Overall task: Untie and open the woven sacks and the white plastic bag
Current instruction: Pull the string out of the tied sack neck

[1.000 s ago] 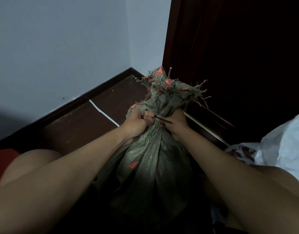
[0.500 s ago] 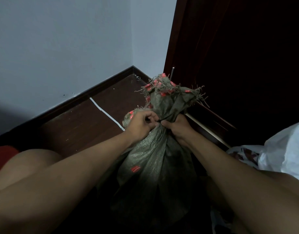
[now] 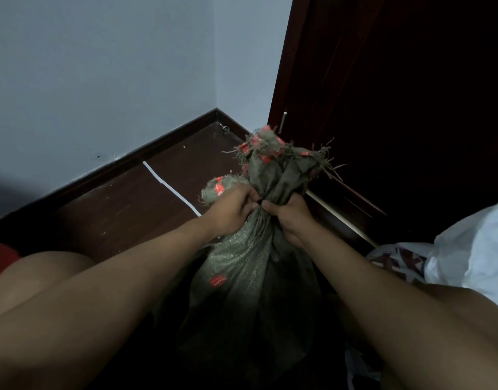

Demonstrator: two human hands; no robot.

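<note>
Sacking, a green woven sack with a frayed, red-marked top, was stood upright just in front of the dark door. Its gathered neck was gripped by the left hand and pinched by the right hand (fingertips nearly meeting). A white plastic bag was seen nearer than the door, right of the sack.

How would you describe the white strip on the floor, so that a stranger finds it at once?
Start at the room corner where the grey wall meets the dark door. On the dark wooden floor below, left of the green woven sack, lies the white strip. It is thin, flat and diagonal, unlike the bulky white plastic bag at the right.
</note>
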